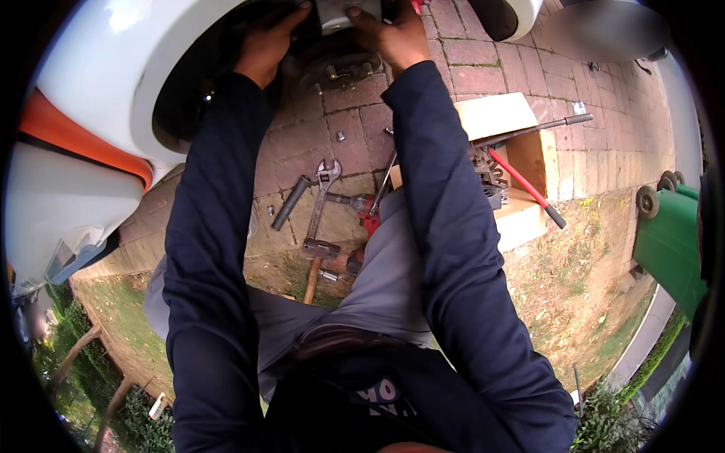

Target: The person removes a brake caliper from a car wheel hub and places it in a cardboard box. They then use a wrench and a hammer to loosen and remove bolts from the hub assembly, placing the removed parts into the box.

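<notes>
At the top edge, a grey metal part (336, 16) sits in the dark wheel opening of a white vehicle (98, 83). My left hand (266, 47) is closed at the left side of this part, its thumb reaching up toward the edge. On the other side my right hand (396, 39) is closed on it, thumb pressed against its face. Most fingers of both hands are hidden behind the part or cut off by the frame. Below it hangs a dark round piece with brassy studs (332, 73), partly in shadow.
On the paving between my arms lie an adjustable wrench (325, 181), a dark tube (291, 203), a hammer (321, 248), a red power tool (368, 217) and small sockets (341, 136). An open cardboard box (495, 113) holds metal parts and a red-handled tool (526, 186). A green wheeled bin (668, 238) stands right.
</notes>
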A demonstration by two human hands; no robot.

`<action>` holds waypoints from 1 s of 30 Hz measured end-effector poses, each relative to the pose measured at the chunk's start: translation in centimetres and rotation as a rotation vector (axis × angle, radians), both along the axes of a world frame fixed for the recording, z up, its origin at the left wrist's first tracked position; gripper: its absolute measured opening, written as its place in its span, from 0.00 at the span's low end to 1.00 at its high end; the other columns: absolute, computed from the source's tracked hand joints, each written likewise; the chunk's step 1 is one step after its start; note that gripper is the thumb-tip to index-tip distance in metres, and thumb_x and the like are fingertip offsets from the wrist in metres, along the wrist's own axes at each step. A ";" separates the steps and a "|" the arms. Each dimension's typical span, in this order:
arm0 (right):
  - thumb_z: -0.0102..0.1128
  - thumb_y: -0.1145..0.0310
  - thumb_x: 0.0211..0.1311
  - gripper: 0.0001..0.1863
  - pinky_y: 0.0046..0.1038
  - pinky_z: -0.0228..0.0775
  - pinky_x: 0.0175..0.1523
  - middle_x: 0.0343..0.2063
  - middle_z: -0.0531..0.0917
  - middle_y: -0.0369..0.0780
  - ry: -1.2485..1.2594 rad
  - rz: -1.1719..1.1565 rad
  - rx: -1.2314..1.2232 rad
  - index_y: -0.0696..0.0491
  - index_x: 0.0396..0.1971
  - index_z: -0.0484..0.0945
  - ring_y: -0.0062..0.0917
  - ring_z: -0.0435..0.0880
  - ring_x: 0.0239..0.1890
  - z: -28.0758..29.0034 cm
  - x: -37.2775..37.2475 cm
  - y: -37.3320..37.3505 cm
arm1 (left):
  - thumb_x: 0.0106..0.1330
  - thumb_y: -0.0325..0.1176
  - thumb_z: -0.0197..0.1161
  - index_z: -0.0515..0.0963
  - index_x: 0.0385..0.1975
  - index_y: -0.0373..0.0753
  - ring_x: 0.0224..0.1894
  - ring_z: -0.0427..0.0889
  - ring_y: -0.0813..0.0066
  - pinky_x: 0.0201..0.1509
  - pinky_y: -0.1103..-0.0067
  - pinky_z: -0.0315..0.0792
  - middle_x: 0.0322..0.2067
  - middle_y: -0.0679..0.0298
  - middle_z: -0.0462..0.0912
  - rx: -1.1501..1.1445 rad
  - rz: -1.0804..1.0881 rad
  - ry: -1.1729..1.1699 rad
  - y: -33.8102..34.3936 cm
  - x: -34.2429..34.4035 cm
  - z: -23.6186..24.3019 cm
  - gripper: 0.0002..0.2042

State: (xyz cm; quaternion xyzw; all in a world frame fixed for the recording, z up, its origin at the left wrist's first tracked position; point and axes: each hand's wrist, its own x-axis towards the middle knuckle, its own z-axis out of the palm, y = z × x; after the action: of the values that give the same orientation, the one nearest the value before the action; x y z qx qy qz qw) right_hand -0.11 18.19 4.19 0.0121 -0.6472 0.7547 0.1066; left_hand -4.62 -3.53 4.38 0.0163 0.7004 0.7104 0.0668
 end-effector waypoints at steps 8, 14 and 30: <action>0.66 0.73 0.64 0.44 0.30 0.65 0.68 0.70 0.66 0.48 0.125 0.109 -0.075 0.61 0.74 0.49 0.31 0.71 0.67 -2.8 -2.1 1.3 | 0.68 0.33 0.67 0.83 0.47 0.36 0.43 0.83 0.76 0.48 0.78 0.76 0.41 0.64 0.86 -0.069 0.016 0.072 2.0 0.9 1.0 0.12; 0.72 0.66 0.60 0.47 0.31 0.66 0.68 0.66 0.70 0.50 0.200 0.217 0.209 0.66 0.72 0.51 0.32 0.72 0.66 -1.0 -1.7 0.4 | 0.69 0.34 0.66 0.84 0.47 0.34 0.43 0.83 0.76 0.48 0.77 0.76 0.42 0.63 0.86 0.066 0.057 0.148 0.2 1.6 -1.8 0.12; 0.67 0.49 0.63 0.49 0.33 0.59 0.72 0.66 0.69 0.55 0.052 0.159 0.483 0.64 0.72 0.53 0.41 0.66 0.71 -2.3 -1.8 2.3 | 0.69 0.45 0.66 0.83 0.47 0.33 0.47 0.83 0.67 0.52 0.74 0.74 0.44 0.59 0.86 -0.621 0.096 0.359 2.0 1.6 -1.1 0.19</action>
State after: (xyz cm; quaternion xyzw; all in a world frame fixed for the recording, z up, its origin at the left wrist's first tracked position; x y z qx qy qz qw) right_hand -1.93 20.50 1.92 0.1075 -0.8026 0.5839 0.0578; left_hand -3.01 -1.55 3.32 0.0866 0.8833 0.4520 -0.0889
